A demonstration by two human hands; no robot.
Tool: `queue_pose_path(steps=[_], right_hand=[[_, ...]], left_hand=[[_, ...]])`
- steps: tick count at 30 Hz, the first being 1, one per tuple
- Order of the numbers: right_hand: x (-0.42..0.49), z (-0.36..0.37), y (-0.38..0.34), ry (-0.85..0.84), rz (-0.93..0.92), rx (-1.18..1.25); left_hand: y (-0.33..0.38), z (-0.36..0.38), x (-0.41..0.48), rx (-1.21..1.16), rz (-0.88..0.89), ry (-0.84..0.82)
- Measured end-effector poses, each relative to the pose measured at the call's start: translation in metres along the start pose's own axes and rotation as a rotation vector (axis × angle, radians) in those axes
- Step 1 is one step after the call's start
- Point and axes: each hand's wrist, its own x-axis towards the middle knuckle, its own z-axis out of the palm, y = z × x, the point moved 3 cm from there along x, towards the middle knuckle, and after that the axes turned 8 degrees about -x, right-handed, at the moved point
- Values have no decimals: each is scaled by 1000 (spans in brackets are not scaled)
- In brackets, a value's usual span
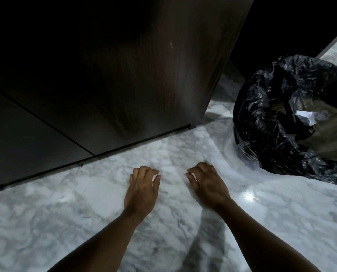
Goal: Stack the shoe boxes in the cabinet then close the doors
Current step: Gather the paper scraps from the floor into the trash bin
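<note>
Standing at right on the veined marble floor (65, 222), wearing a black bag (262, 107), holding crumpled white paper (307, 116).

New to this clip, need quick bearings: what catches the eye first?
The left hand and right hand, centre, curl over the grey-veined white marble floor, each pinching a small white scrap. At right sits a crinkled black plastic bin bag; behind looms the dark wooden cabinet, doors seemingly shut.

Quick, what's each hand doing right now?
Left hand: curled, pinching a small white scrap.
Right hand: curled, pinching a second white scrap.
</note>
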Motion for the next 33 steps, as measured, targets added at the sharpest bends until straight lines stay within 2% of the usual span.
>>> queue_pose_path(steps=[3, 9, 13, 17, 20, 25, 30, 33], right_hand=[[-1, 1, 1, -18, 44, 31], [1, -10, -8, -233, 200, 105], [-28, -29, -21, -215, 351, 167], [-41, -78, -42, -123, 331, 170], [-29, -139, -61, -4, 277, 143], [5, -282, -87, 197, 191, 35], [22, -432, -60, 422, 161, -80], [19, -500, -32, 451, 192, -174]], left_hand=[[-1, 0, 0, -76, -16, 4], [0, -3, 5, -187, -38, -20], [16, -23, 7, -198, -69, 12], [46, -59, 3, -162, -41, 37], [77, -99, 19, -165, -38, 56], [164, -175, 71, -206, 110, 207], [275, -229, 126, -284, 319, 265], [339, -244, 152, -341, 439, 288]])
